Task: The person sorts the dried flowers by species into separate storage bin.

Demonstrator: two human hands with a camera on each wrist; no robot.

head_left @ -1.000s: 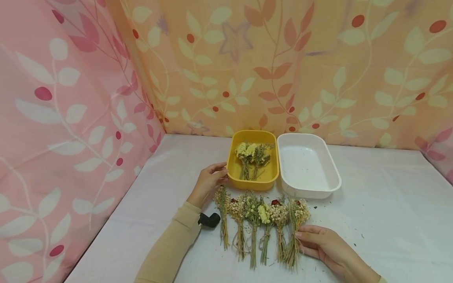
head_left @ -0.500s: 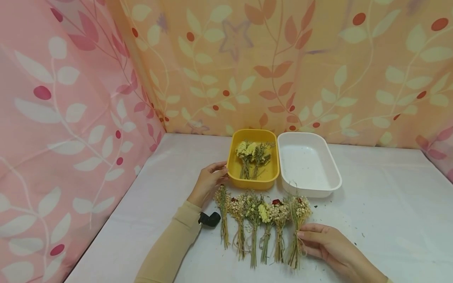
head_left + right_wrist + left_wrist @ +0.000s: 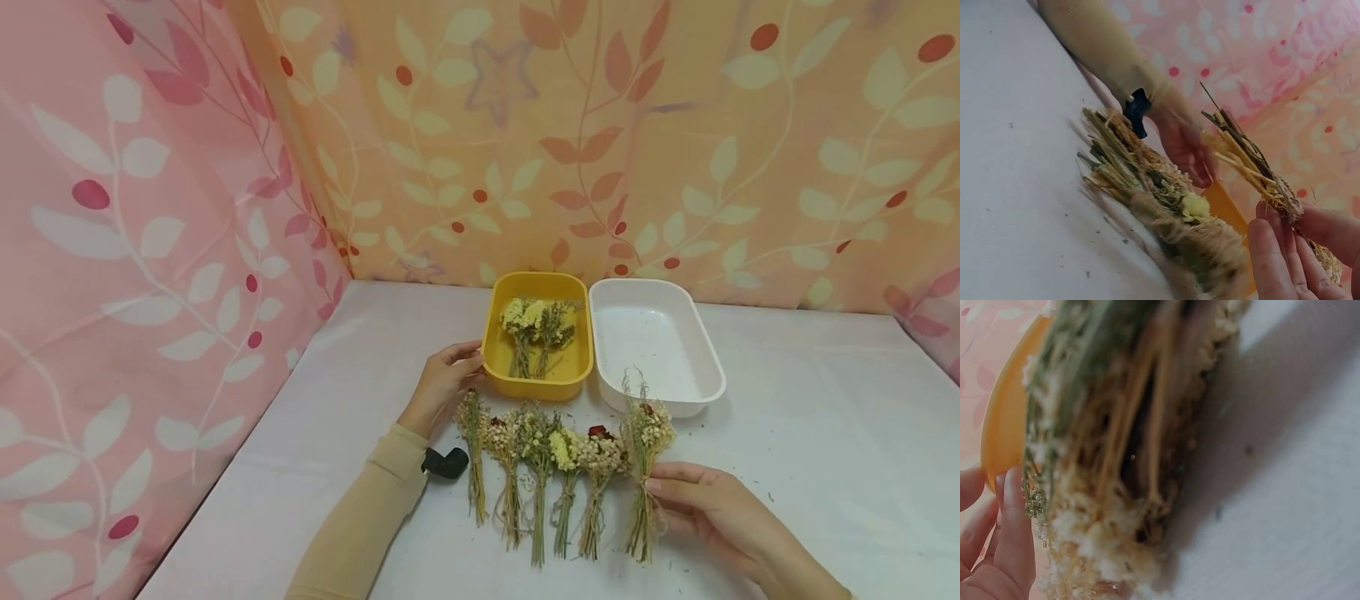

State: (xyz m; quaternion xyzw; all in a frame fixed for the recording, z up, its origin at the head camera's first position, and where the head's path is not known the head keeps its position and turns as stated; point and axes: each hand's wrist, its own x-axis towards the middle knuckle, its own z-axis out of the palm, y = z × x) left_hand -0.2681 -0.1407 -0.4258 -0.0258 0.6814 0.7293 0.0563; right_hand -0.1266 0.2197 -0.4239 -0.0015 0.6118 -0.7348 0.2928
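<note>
My right hand [image 3: 720, 508] pinches the tied stems of a dried flower bouquet [image 3: 645, 442] with pale blooms, held upright at the right end of a row. Its stems point up and away in the right wrist view, where the thumb and fingertips meet at the twine. To its left lie several other dried bouquets [image 3: 537, 467], one with a dark red rose, one with yellow blooms. My left hand [image 3: 442, 379] touches the left side of a yellow tray [image 3: 536, 389] with its fingertips. Inside that tray lie dried bouquets [image 3: 532, 325] with yellow heads.
A white tray [image 3: 660, 358] stands against the yellow tray's right side, with only small crumbs in it. Bits of dried plant are scattered on the white tablecloth [image 3: 810, 433]. A black wrist device [image 3: 446, 463] sits by the left cuff. Patterned curtains [image 3: 525, 150] close off the back and left.
My right hand has drawn the rightmost bouquet right and slightly up, apart from its neighbour, which shifted a little. The left hand has stayed at the yellow tray.
</note>
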